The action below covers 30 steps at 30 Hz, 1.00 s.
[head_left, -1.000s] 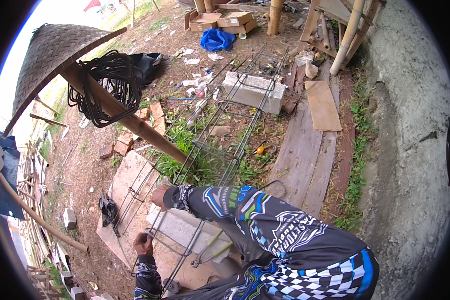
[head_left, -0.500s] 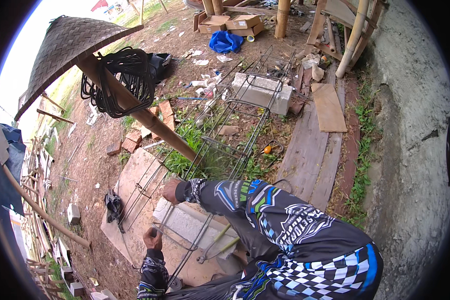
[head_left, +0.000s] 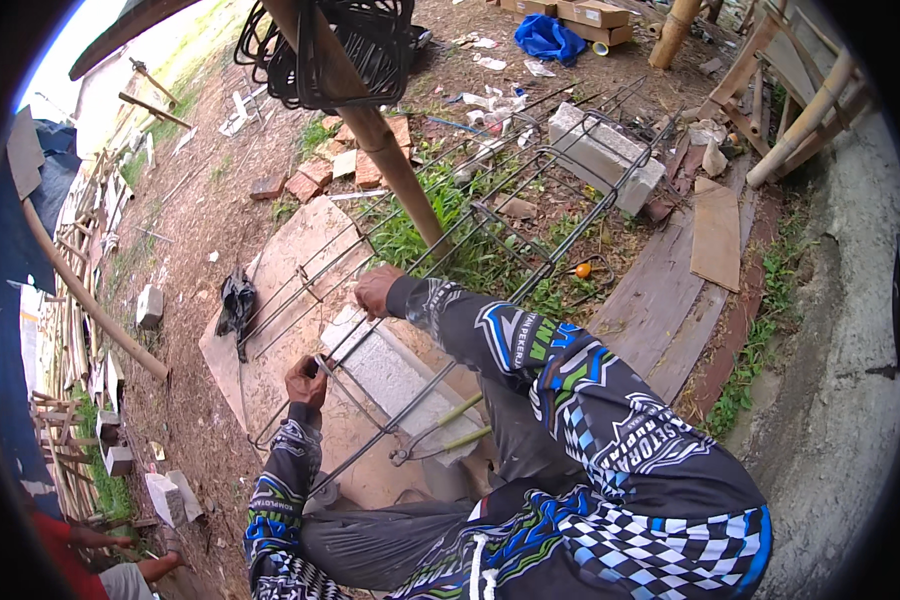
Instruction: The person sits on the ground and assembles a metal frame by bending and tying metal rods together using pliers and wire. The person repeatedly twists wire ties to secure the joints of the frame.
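Rebar cage [head_left: 553, 264] lies with its long axis running lower left-centre to upper right, the right hand [head_left: 378, 290] curled against it mid-picture, grip indeterminable, the left hand [head_left: 307, 384], nearer its lower end, pinching a bent stirrup [head_left: 355, 399].

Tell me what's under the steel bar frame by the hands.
Under the steel bar frame, a pale concrete block shows between the bars, with a brown board around it. The block and left hand cover parts of the board; the block's underside cannot be seen.
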Tool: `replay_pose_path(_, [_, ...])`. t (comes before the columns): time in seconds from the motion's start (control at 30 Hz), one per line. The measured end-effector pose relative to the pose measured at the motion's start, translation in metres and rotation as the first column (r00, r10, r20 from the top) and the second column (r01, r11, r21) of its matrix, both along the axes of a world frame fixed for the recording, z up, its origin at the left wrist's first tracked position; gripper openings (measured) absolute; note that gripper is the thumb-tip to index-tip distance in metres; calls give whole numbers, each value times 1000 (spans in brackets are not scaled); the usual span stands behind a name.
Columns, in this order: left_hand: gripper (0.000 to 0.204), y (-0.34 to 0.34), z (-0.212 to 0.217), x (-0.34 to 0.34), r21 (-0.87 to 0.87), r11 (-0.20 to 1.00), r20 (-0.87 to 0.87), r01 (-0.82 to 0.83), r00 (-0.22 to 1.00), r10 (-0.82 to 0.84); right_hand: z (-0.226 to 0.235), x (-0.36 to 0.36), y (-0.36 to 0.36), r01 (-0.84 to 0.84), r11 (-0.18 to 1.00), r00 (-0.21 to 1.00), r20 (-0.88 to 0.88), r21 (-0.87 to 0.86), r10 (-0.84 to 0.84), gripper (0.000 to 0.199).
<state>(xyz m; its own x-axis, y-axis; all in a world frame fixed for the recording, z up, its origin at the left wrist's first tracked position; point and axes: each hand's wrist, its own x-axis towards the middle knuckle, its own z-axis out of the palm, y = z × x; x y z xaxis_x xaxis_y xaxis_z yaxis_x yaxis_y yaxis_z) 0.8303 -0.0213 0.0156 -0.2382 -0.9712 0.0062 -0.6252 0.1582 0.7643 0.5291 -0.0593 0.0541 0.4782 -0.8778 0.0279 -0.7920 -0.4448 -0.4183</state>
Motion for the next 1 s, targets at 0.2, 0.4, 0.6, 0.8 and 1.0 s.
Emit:
replay_pose_path(0.2, [45, -16, 57, -22, 151, 988, 215, 39, 974, -71, 21, -15, 7, 79, 995, 997, 6, 63, -80, 12])
replay_pose_path(0.4, [40, -32, 55, 13, 465, 883, -78, 66, 996, -33, 18, -3, 9, 28, 998, 999, 38, -55, -26, 16])
replay_pose_path(0.6, [51, -30, 77, -13, 390, 920, 90, 45, 992, -87, 27, -15, 8, 76, 997, 997, -22, 27, -75, 24])
replay_pose_path(0.8, [53, -29, 81, -7, 394, 918, 118, 39, 989, -93, 37, 1, 11, 107, 991, 994, -8, 79, -106, 30])
replay_pose_path(1.0, [49, -24, 84, -17, 296, 955, 151, 13, 987, -60, 89, 15, 50, 141, 980, 966, 195, 138, -167, 29])
